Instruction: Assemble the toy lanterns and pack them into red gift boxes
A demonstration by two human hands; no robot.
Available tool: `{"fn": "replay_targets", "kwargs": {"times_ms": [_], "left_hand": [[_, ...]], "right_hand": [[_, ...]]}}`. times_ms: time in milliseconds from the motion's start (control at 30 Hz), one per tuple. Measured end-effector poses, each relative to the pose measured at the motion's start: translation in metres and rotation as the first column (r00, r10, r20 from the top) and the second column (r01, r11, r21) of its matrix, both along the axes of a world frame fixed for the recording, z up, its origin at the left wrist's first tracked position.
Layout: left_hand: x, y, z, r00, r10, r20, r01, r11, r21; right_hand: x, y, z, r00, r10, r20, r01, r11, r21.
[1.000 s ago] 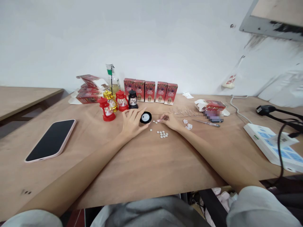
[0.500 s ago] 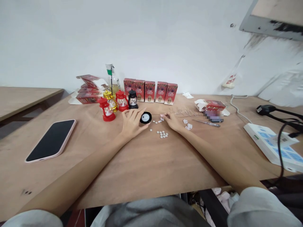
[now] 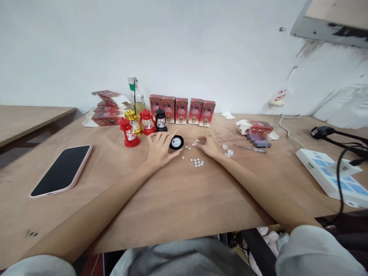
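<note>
My left hand (image 3: 160, 149) is closed around a round black-rimmed lantern base (image 3: 176, 142). The white centre of the base faces me, and the rest of the piece is hidden. My right hand (image 3: 211, 146) rests on the table with thumb and fingers apart. Its thumb is close to a few small pale pieces, too small to name. Between and in front of my hands lie button batteries (image 3: 198, 163), several in a cluster and a few loose.
Red and black mini lanterns (image 3: 148, 122) and a gold one stand at the back left. Red boxes (image 3: 181, 111) line the wall. A phone (image 3: 61, 170) lies at left. White pieces (image 3: 229, 153), a screwdriver (image 3: 253, 148), an opened box (image 3: 255, 127) and a power strip (image 3: 330, 176) are at right.
My right hand's fingers have spread from a pinch, and the thumb has shifted slightly left and down. The left hand still holds the lantern base in about the same place.
</note>
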State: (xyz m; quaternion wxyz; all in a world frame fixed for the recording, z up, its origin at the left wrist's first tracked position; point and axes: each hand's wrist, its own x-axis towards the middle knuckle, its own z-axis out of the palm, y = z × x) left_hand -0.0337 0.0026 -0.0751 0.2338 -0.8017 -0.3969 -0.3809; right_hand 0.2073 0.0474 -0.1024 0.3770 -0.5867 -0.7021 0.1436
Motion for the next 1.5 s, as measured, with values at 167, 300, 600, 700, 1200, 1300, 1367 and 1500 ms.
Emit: {"fn": "replay_targets", "kwargs": {"times_ms": [167,300,600,700,1200,1300,1367,1500], "left_hand": [[0.0,0.0,0.001,1.0,-0.001,-0.003,0.001,1.0,0.03],[0.0,0.0,0.001,1.0,0.002,0.005,-0.002,1.0,-0.007],[0.0,0.001,0.0,1.0,-0.017,0.017,0.018,1.0,-0.012],[0.0,0.0,0.001,1.0,-0.01,0.017,0.01,1.0,-0.007],[0.0,-0.001,0.001,0.999,-0.027,0.017,0.028,0.999,-0.034],[0.0,-0.001,0.001,0.999,-0.028,0.014,0.029,0.999,-0.035],[0.0,-0.001,0.001,0.999,-0.03,0.012,0.03,0.999,-0.018],[0.0,-0.001,0.001,0.999,-0.037,0.013,0.037,0.999,0.001]], "right_hand": [[0.0,0.005,0.0,0.998,-0.011,-0.065,0.007,0.998,-0.068],[0.0,0.006,0.002,0.998,-0.001,-0.062,-0.004,0.997,-0.082],[-0.002,0.0,0.008,0.999,-0.014,-0.051,0.009,0.995,-0.1],[-0.001,-0.001,0.01,0.997,-0.046,-0.068,0.038,0.994,-0.106],[-0.003,-0.01,0.02,0.998,-0.014,-0.069,0.008,0.996,-0.09],[-0.004,-0.01,0.021,0.999,-0.002,-0.052,-0.003,0.996,-0.092],[-0.004,-0.011,0.02,0.999,-0.008,-0.041,0.004,0.996,-0.087],[-0.004,-0.013,0.02,0.998,-0.023,-0.057,0.021,0.999,-0.045]]}}
